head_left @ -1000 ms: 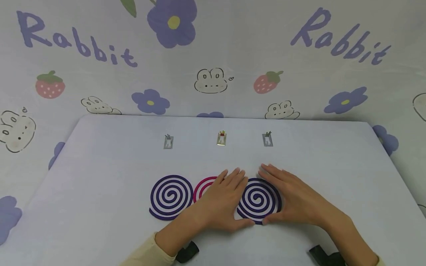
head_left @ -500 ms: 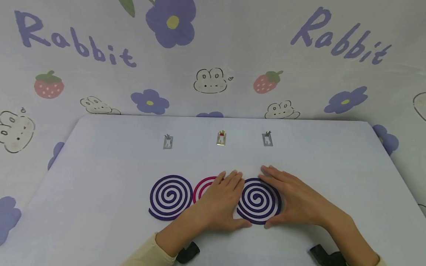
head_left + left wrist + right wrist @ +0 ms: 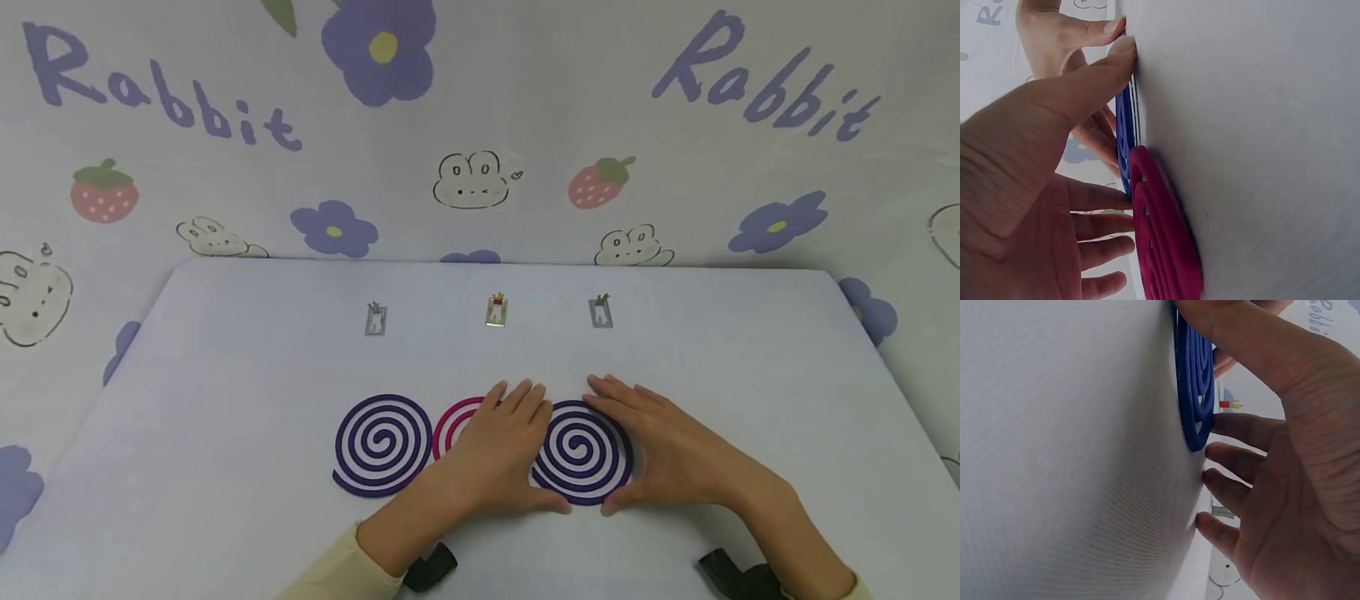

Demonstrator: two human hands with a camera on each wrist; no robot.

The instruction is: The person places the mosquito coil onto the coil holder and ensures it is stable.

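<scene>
Three flat spiral coils lie in a row on the white table. A dark blue coil [image 3: 384, 437] is at the left, a pink coil [image 3: 1172, 250] in the middle, mostly covered by my left hand in the head view, and a second dark blue coil [image 3: 577, 448] at the right. My left hand [image 3: 498, 454] reaches over the pink coil, its fingers extended and thumb at the right coil's near left rim. On the other side my right hand [image 3: 667, 450] frames that same coil, thumb and forefinger spread along its right rim. Both wrist views show the fingers fairly straight.
Three small rectangular frames stand in a line farther back: a grey one [image 3: 376, 319], a gold one with red on top [image 3: 497, 311] and another grey one [image 3: 601, 312]. Black devices [image 3: 431, 568] sit under the wrists. A rabbit-print cloth [image 3: 472, 225] hangs behind the table.
My right thumb has drawn slightly right along the near rim of the right coil. My left fingers have shifted a little. The coils stay in their row; the head view has tilted slightly.
</scene>
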